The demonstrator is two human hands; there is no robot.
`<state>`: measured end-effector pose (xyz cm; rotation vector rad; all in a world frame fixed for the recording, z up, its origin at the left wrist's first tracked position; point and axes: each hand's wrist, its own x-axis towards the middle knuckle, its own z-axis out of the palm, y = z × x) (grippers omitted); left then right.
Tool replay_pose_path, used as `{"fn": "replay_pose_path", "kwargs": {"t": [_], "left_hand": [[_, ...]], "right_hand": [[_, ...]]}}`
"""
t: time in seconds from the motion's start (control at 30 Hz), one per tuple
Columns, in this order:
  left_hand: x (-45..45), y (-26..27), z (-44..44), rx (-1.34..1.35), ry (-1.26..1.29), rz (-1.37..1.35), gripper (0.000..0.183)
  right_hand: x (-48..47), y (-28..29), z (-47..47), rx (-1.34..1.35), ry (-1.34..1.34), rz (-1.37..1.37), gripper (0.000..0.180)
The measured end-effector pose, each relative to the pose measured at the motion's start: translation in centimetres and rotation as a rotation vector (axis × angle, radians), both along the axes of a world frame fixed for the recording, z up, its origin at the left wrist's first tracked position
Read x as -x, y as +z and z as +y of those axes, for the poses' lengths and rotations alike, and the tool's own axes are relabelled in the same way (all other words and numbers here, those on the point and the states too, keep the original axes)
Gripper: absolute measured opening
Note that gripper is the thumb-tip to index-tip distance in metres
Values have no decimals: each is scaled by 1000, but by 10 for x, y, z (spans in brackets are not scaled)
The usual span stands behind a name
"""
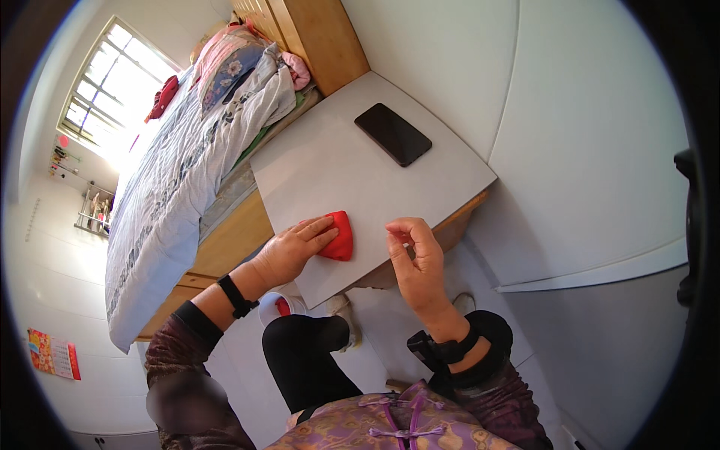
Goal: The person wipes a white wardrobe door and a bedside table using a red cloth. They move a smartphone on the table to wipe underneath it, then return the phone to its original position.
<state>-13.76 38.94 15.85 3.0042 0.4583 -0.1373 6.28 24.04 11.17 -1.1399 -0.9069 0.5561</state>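
Observation:
A small folded red cloth piece (344, 239), perhaps a pouch, lies on the grey-white tabletop (315, 169) near its front left edge. My left hand (295, 244) rests over its left part, fingers on top and the thumb hidden. To the right, my right hand (416, 259) is raised by the table's front edge, apart from the cloth. Its fingers curl, and thumb and index fingertips come close together. I see nothing between them, though a very thin thing could escape notice. Both wrists wear black straps.
A black smartphone (394, 134) lies farther back on the table. The bed (169, 185) adjoins the table on the left, and a white wall panel (585, 140) stands on the right. Beneath the front left corner is a white bucket (270, 309) with something red inside.

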Motion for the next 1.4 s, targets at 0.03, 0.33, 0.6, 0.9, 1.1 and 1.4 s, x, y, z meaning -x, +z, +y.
{"fn": "replay_pose_path", "kwargs": {"t": [0.03,0.33,0.6,0.9,1.1,1.4], "left_hand": [[-3,0,8,-36,-42,-4,54],[-39,-19,109,-240,98,-40,56],[-79,-36,217,-395,397,-18,42],[-90,-38,203,-439,472,94,23],[-71,-35,130,-413,386,44,25],[-28,-27,-20,-261,255,-60,35]], "right_hand": [[-1,0,4,9,3,0,15],[-9,-8,23,-88,-45,-315,17],[-17,-10,26,-22,18,-241,15],[-12,-5,17,-37,35,-128,13],[-5,1,-2,-38,1,-117,13],[7,-16,-38,-63,-88,-153,10]]}}
